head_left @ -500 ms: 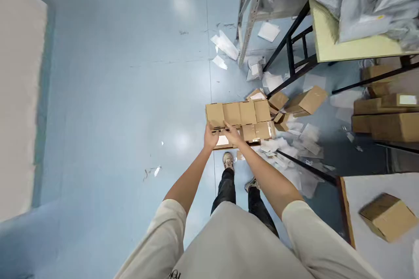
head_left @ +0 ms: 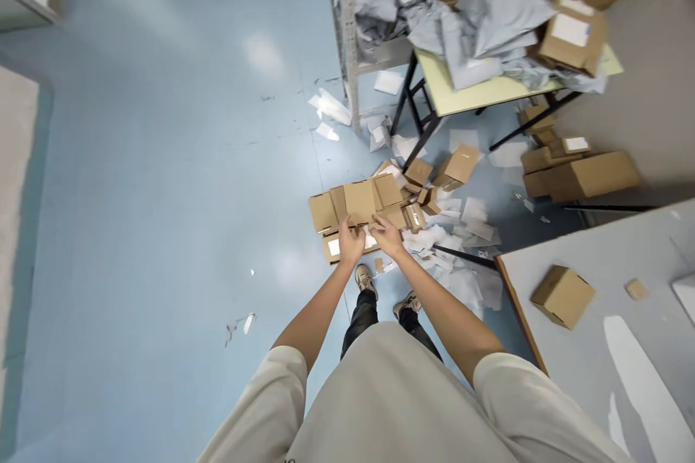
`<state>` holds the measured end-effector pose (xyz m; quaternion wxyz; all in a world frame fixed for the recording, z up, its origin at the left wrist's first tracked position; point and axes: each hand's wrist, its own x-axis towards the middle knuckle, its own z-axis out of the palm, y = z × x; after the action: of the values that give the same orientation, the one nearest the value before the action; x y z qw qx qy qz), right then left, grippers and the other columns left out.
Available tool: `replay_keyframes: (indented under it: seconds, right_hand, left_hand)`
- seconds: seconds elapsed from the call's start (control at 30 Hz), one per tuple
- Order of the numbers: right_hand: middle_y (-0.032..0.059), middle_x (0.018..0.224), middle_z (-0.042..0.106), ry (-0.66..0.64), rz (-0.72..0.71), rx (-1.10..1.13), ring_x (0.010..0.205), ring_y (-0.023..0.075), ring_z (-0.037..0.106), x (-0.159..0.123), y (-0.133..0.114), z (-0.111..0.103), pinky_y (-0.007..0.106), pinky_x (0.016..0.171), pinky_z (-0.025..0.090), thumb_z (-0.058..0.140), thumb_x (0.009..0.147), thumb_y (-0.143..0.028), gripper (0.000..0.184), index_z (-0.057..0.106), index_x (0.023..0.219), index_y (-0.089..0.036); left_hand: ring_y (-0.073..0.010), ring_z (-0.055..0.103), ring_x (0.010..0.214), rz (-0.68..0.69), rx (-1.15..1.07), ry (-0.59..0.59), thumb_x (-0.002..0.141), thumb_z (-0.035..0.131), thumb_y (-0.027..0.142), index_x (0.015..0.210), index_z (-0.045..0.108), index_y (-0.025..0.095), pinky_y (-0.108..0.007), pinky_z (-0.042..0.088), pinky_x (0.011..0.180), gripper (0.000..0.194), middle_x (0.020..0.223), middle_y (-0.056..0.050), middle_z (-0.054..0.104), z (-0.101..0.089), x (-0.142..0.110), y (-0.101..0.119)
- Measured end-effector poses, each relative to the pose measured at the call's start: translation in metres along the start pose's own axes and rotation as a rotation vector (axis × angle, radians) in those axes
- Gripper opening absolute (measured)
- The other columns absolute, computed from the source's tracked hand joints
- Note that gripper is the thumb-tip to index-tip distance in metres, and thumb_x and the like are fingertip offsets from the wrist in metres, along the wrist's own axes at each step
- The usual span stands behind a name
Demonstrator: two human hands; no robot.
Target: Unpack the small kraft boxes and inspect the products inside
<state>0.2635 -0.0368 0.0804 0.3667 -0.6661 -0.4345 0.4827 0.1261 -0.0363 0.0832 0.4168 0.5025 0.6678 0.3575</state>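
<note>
Below me on the floor, small brown cardboard boxes (head_left: 322, 213) stand packed side by side in two rows. Between my hands one cardboard box (head_left: 359, 201) sits a little higher than its neighbours. My left hand (head_left: 350, 241) grips its near left corner, thumb toward the middle. At the near right corner, my right hand (head_left: 387, 237) has its fingers closed on the same box. White labels show on the near row, partly covered by my hands. Whether the gripped box is fully off the others, I cannot tell.
Loose boxes (head_left: 457, 168) and scattered white paper (head_left: 461, 282) lie to the right. A metal rack (head_left: 347, 36) and a yellow table (head_left: 483, 95) with grey mailing bags stand beyond. At the lower right, a white table (head_left: 521, 268) holds a box (head_left: 563, 296).
My hands have shifted from the boxes at the row's left end to one further right, which now sits higher. The view has swung, showing more of the tables on the right.
</note>
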Motion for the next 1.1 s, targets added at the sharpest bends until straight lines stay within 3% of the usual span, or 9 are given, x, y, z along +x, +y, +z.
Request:
replay_keyframes:
  seconds: [0.17,0.33,0.43,0.57,0.7,0.87,1.0,1.1]
  right_hand:
    - [0.0091,0.135,0.060,0.272,-0.002,0.023,0.128,0.0246,0.055,-0.041,0.012,-0.129,0.039,0.104,0.050,0.066,0.077,-0.035,0.045,0.071,0.119,-0.020]
    - [0.0121,0.137,0.056,0.522,0.089,0.012,0.124,0.0261,0.057,-0.110,0.038,-0.253,0.038,0.098,0.054,0.067,0.075,-0.038,0.046,0.071,0.116,-0.018]
    - [0.0136,0.136,0.055,0.634,0.150,-0.005,0.120,0.0259,0.059,-0.157,0.063,-0.314,0.037,0.097,0.053,0.065,0.075,-0.038,0.047,0.072,0.116,-0.017]
    - [0.0131,0.130,0.060,0.734,0.205,-0.051,0.122,0.0271,0.056,-0.211,0.102,-0.376,0.040,0.102,0.049,0.062,0.076,-0.038,0.043,0.072,0.113,-0.018]
    - [0.0125,0.122,0.065,0.735,0.249,-0.130,0.123,0.0277,0.055,-0.247,0.136,-0.415,0.043,0.109,0.042,0.059,0.077,-0.034,0.038,0.072,0.108,-0.017]
    - [0.0128,0.131,0.059,0.762,0.293,-0.185,0.129,0.0277,0.049,-0.267,0.154,-0.436,0.043,0.113,0.036,0.057,0.078,-0.031,0.039,0.070,0.113,-0.017]
    - [0.0141,0.139,0.052,0.813,0.263,-0.262,0.134,0.0282,0.044,-0.256,0.146,-0.434,0.045,0.116,0.031,0.055,0.079,-0.029,0.041,0.068,0.116,-0.017]
    - [0.0134,0.135,0.054,0.728,0.172,-0.238,0.131,0.0269,0.047,-0.228,0.128,-0.418,0.044,0.116,0.033,0.054,0.079,-0.028,0.040,0.069,0.115,-0.018]
  left_hand:
    - [-0.0255,0.050,0.132,0.247,0.045,-0.176,0.076,0.059,0.013,0.129,0.053,0.022,-0.044,0.041,0.113,0.053,0.137,-0.010,0.055,0.092,-0.039,0.084]
    - [-0.0249,0.051,0.131,0.427,0.032,-0.365,0.076,0.060,0.012,0.125,0.055,0.022,-0.044,0.038,0.115,0.051,0.135,-0.010,0.055,0.198,-0.109,0.150]
    - [-0.0254,0.050,0.132,0.491,0.045,-0.477,0.076,0.059,0.011,0.124,0.057,0.021,-0.044,0.037,0.116,0.049,0.135,-0.011,0.056,0.256,-0.160,0.171]
    - [-0.0257,0.050,0.132,0.520,0.066,-0.623,0.075,0.059,0.010,0.120,0.060,0.021,-0.044,0.038,0.115,0.046,0.131,-0.011,0.057,0.321,-0.223,0.172]
    - [-0.0255,0.050,0.132,0.489,0.102,-0.753,0.074,0.061,0.011,0.117,0.061,0.021,-0.044,0.039,0.115,0.045,0.129,-0.011,0.058,0.366,-0.267,0.157]
    - [-0.0261,0.047,0.136,0.486,0.134,-0.900,0.074,0.062,0.011,0.120,0.061,0.021,-0.045,0.036,0.118,0.047,0.136,-0.010,0.055,0.400,-0.289,0.150]
    - [-0.0247,0.048,0.135,0.496,0.133,-0.891,0.075,0.058,0.009,0.118,0.062,0.021,-0.044,0.036,0.118,0.045,0.133,-0.011,0.057,0.398,-0.280,0.153]
    - [-0.0245,0.051,0.132,0.503,0.120,-0.819,0.076,0.057,0.007,0.116,0.063,0.022,-0.047,0.038,0.116,0.044,0.130,-0.010,0.059,0.373,-0.254,0.151]
